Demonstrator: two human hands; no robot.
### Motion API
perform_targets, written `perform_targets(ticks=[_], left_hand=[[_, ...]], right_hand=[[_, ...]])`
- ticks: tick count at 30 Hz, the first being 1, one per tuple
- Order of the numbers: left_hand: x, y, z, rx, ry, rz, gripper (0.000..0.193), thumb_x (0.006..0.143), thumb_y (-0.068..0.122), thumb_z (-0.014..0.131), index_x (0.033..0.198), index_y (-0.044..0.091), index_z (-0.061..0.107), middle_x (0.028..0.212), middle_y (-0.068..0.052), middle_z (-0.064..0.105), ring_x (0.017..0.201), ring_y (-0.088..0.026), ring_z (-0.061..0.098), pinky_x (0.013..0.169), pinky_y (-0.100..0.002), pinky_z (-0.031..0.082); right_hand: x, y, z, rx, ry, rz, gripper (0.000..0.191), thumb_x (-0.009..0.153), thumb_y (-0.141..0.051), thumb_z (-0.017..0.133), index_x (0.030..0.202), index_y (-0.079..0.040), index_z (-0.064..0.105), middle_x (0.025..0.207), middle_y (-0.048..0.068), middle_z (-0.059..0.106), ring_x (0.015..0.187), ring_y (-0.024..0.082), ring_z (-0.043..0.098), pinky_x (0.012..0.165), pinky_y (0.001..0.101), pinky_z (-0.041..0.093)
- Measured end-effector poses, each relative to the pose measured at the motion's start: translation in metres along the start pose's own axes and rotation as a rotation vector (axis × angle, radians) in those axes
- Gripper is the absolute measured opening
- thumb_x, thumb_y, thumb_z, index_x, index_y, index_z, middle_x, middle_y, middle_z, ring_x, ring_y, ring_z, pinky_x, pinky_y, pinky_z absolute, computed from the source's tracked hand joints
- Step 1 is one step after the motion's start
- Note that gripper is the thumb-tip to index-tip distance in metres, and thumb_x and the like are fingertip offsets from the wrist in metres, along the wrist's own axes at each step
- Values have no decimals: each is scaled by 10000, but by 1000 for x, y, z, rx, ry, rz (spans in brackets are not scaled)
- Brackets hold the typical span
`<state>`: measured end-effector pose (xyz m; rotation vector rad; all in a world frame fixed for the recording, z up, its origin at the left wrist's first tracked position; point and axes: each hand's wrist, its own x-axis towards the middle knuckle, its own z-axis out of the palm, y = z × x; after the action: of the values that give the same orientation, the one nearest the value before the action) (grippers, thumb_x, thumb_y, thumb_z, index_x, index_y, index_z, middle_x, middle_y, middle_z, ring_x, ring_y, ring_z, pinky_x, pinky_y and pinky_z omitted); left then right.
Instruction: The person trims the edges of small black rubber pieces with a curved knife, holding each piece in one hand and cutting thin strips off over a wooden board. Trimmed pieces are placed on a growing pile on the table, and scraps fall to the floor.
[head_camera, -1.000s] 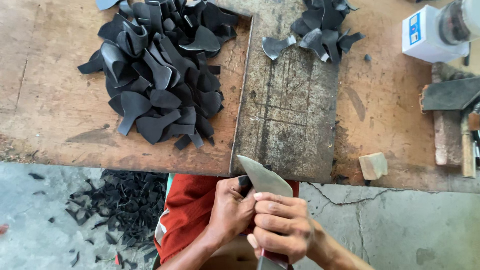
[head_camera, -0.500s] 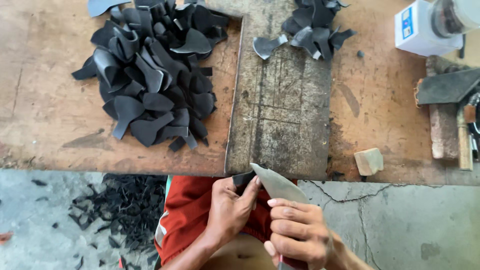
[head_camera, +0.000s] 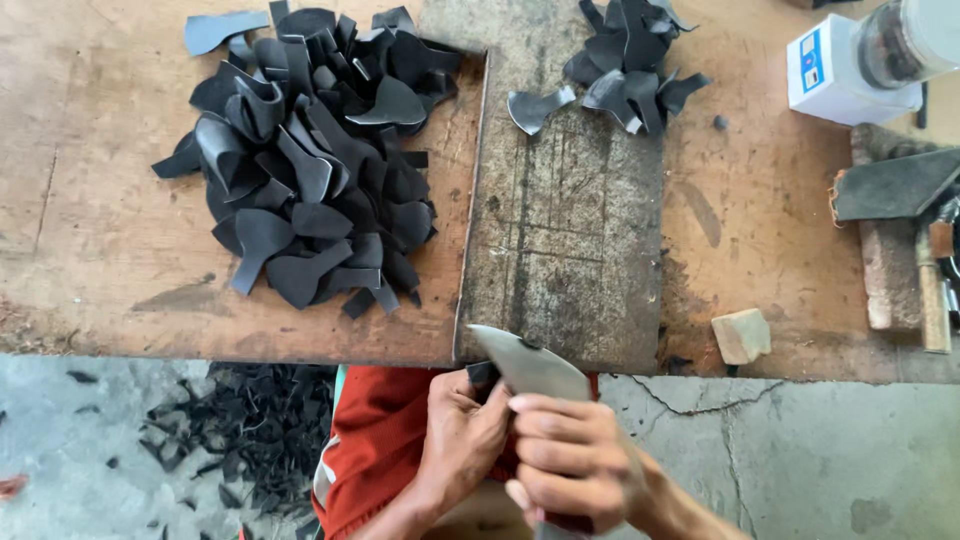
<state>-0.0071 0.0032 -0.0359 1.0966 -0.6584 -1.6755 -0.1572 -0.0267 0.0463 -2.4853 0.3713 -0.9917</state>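
Observation:
My right hand (head_camera: 570, 460) grips a broad grey knife blade (head_camera: 528, 362) whose tip points up and left, just below the table's front edge. My left hand (head_camera: 462, 440) pinches a small black leather piece (head_camera: 482, 374) against the blade. Both hands sit over my lap, above red cloth (head_camera: 378, 440). A large heap of black leather cut-outs (head_camera: 310, 170) lies on the wooden table to the upper left. A smaller heap of black pieces (head_camera: 625, 60) rests at the far end of a worn grey cutting slab (head_camera: 570, 230).
A white box with a jar (head_camera: 860, 65) stands at the top right. A sharpening stone and tools (head_camera: 895, 230) lie along the right edge. A small pale block (head_camera: 742, 335) sits near the table front. Black scraps (head_camera: 255, 430) litter the concrete floor at lower left.
The view has shifted slightly, so the table sits lower in frame. The knife blade has tilted more to the left, and my hands stay together at the table's front edge.

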Motion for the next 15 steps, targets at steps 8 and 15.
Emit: perform_targets(ticks=[8, 15], left_hand=[[-3, -2, -5, 38, -43, -28, 290, 1003, 101, 630, 728, 15, 665, 655, 67, 626, 575, -14, 526, 486, -231, 432], [-6, 26, -4, 192, -19, -143, 397, 1027, 233, 611, 695, 18, 644, 568, 45, 553, 502, -39, 449, 438, -249, 331]], right_hand=[[4, 4, -2, 47, 6, 63, 163, 860, -27, 767, 797, -39, 616, 813, 63, 594, 819, 263, 699, 947, 481, 624], [17, 31, -10, -112, 114, 95, 193, 840, -115, 799, 786, -25, 637, 835, 80, 653, 826, 258, 701, 953, 506, 617]])
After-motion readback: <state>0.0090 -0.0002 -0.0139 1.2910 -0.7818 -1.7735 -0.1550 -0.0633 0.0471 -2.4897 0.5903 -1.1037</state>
